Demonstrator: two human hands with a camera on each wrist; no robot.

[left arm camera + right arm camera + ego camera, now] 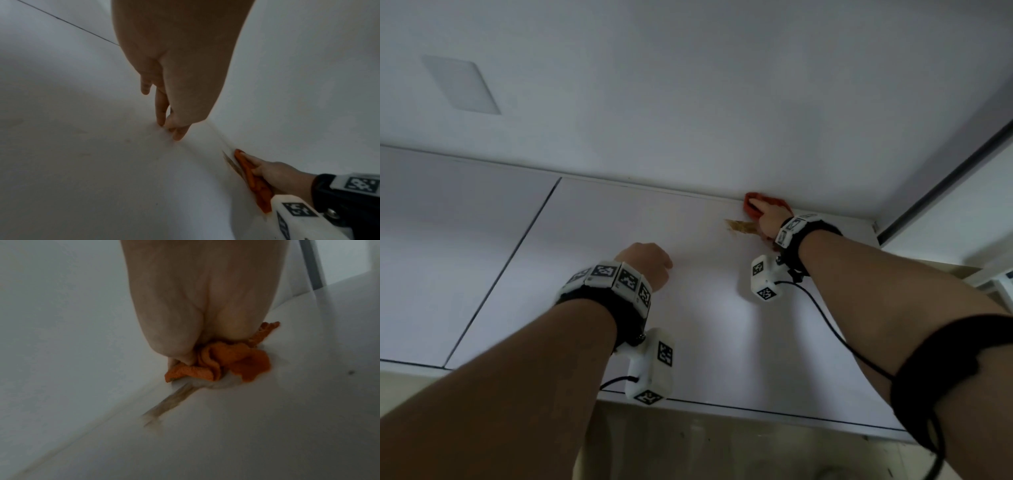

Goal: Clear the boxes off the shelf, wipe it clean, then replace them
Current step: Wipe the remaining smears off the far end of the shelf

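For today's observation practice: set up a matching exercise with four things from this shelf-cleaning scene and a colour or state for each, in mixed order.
Things:
1. cloth
2. shelf
3. left hand
4. smear

Descriptions:
A. white
B. fingertips resting on the shelf
C. orange
D. yellowish-brown streak beside the cloth

Pairs: 1-C, 2-A, 3-B, 4-D

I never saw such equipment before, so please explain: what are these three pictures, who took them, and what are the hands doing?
No machine here: a person wears three cameras, one on the head and one on each wrist, in the white marked blocks. The head view looks at a white shelf. The right hand presses an orange cloth at the shelf's back edge, beside a brownish smear. The left hand holds nothing; its fingertips touch the shelf. No boxes are visible.
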